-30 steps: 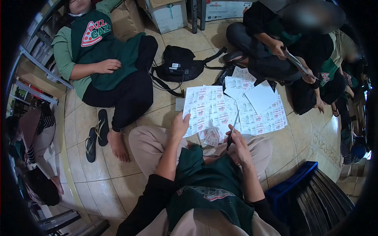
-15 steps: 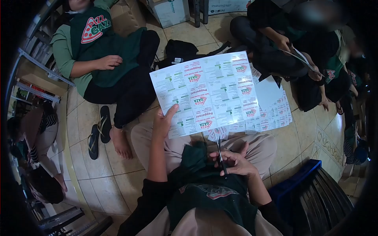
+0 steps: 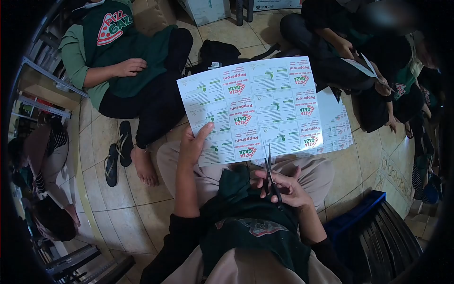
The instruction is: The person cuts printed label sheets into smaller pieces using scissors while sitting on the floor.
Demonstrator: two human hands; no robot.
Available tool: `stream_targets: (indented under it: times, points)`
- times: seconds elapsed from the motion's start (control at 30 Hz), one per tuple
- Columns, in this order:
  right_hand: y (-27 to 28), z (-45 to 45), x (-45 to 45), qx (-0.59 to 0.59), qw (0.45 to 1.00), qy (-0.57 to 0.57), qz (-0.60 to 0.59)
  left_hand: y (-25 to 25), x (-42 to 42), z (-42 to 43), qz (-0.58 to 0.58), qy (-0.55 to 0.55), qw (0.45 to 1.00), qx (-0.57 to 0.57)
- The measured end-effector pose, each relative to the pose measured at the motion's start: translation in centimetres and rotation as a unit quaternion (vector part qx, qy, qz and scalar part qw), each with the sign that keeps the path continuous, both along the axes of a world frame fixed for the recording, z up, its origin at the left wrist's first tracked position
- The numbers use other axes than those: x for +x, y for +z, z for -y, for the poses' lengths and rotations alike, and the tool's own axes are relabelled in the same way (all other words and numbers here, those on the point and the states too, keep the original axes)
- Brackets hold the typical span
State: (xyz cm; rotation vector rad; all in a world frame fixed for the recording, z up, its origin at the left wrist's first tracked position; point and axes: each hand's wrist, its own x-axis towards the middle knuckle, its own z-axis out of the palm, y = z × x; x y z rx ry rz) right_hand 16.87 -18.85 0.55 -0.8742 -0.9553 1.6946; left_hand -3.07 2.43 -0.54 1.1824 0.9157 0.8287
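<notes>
My left hand [image 3: 194, 142] grips the left edge of a large white label sheet [image 3: 250, 111], thumb on top. Its printed grid repeats "Pizza Gaza" logos and "Pepperoni", upside down from where I sit. In my right hand [image 3: 286, 189] is a pair of scissors [image 3: 270, 182] with black handles, the fingers closed around them. The blades point up toward the sheet's lower edge and look nearly closed. Whether their tips touch the paper I cannot tell. More printed sheets [image 3: 338, 128] lie on the floor, partly hidden behind the held one.
A person in a green apron [image 3: 127, 71] sits at the left near black flip-flops [image 3: 118, 151]. Another person at the upper right holds paper [image 3: 362, 66]. A blue-rimmed dark crate [image 3: 378, 222] stands at my lower right. Boxes [image 3: 205, 9] and a black bag [image 3: 217, 54] are ahead.
The sheet has shifted slightly right and up in my left hand's grip. The scissors have turned so their blades lean more to the left, and my right hand has stayed nearly in place.
</notes>
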Motion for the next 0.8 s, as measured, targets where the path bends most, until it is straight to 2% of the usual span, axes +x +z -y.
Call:
stream_targets:
  times: [0.3, 0.8]
  points:
    - [-0.05, -0.17, -0.41, -0.025, 0.999, -0.023, 0.016, 0.14, 0.35, 0.32, 0.001, -0.011, 1.0, 0.003]
    - [-0.05, -0.29, -0.6, -0.003, 1.0, -0.03, 0.002, 0.05, 0.24, 0.34, -0.009, -0.011, 1.0, 0.021]
